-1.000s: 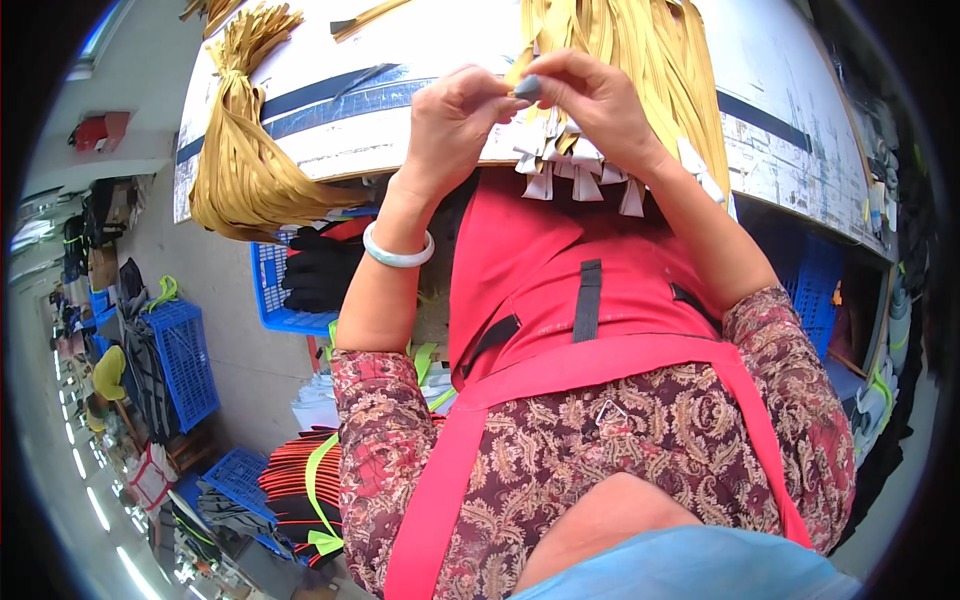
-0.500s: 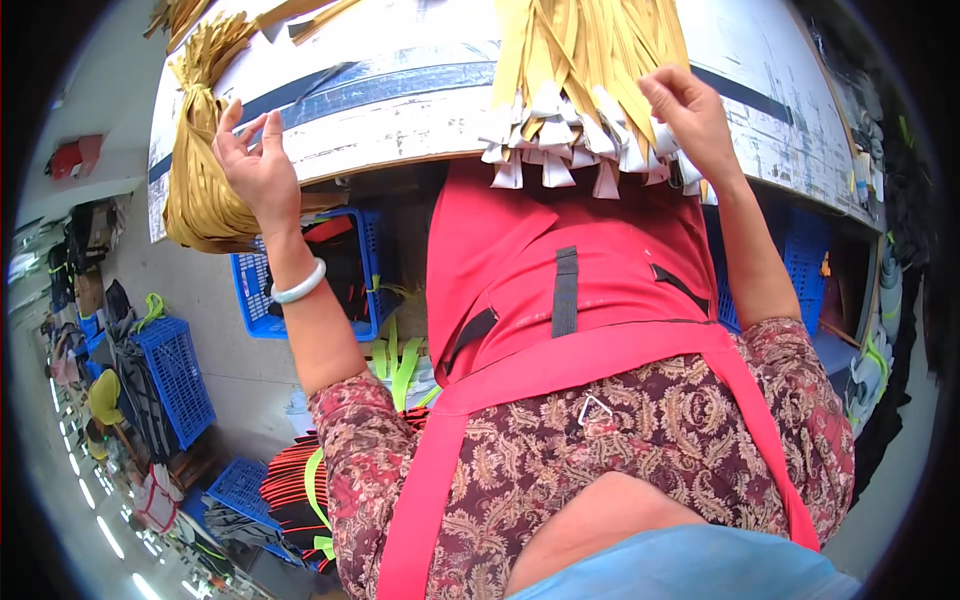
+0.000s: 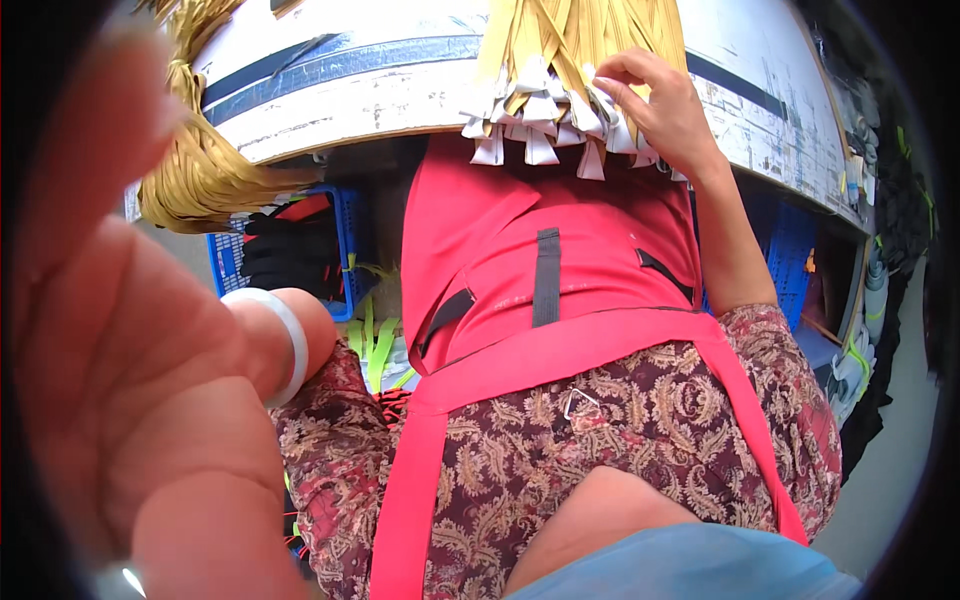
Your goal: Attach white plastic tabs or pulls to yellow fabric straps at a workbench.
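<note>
My left hand point(image 3: 150, 380) is raised large and blurred at the left side of the view. Its palm shows, the fingers are stretched and apart, and nothing is seen in it. A pale bangle point(image 3: 292, 335) rings that wrist. At the table's near edge my right hand point(image 3: 662, 105) has thumb and forefinger brought together at the white end of a gold strip. Around it, a spread bundle of gold strips point(image 3: 580, 30) lies on the table, with folded white ends point(image 3: 540, 148) hanging over the edge toward my red apron point(image 3: 560, 220).
A second bundle of gold strips point(image 3: 205, 175) droops off the table's left end. The white, scuffed table point(image 3: 400, 105) has dark bands along it. Below it stand a blue crate point(image 3: 348, 240) with dark and red pieces and another blue crate point(image 3: 790, 265) at the right.
My left hand has come up from beside the left bundle, close in front of the view. My right hand has shifted left to the white strip ends. The view has shifted slightly.
</note>
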{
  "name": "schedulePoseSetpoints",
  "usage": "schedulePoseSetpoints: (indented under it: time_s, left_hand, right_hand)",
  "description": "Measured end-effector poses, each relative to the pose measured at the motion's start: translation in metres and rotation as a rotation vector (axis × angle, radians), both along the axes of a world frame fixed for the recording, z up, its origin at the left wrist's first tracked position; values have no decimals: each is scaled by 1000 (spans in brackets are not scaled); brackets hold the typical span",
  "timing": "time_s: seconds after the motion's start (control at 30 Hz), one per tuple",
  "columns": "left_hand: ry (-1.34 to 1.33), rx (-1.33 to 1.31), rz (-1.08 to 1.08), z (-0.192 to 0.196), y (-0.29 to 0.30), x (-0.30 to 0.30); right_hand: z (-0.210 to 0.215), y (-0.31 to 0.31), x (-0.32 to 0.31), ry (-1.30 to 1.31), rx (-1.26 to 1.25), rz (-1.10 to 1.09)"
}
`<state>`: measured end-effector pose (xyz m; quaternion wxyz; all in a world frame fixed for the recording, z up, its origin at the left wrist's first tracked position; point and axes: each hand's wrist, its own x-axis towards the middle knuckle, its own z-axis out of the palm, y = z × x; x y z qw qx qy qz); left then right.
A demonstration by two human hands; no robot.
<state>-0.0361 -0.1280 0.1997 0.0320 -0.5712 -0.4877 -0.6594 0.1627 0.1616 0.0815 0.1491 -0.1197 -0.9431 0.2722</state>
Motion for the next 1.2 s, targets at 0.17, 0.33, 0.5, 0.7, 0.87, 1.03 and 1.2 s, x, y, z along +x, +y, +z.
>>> schedulePoseSetpoints:
  time_s: [0.17,0.33,0.5,0.7,0.87,1.03,1.2]
  left_hand:
    - [-53,57,-67,-5,-20,2]
    - [85,291,-76,6,-4,1]
    - [204,461,44,24,12,11]
    - [55,317,-168,3,16,16]
    - [-54,266,-263,0,36,33]
    - [45,-186,14,-50,87,36]
    - [10,-488,-96,-106,132,43]
  right_hand:
    - [-5,11,9,-66,83,-44]
    - [-8,-3,0,19,49,-53]
    - [4,-14,17,-57,48,-107]
    - [-17,-6,18,-87,98,-71]
    - [-17,-9,18,-178,342,-70]
    - [-10,-10,19,-41,190,-159]
    - [15,-22,-2,63,-70,-18]
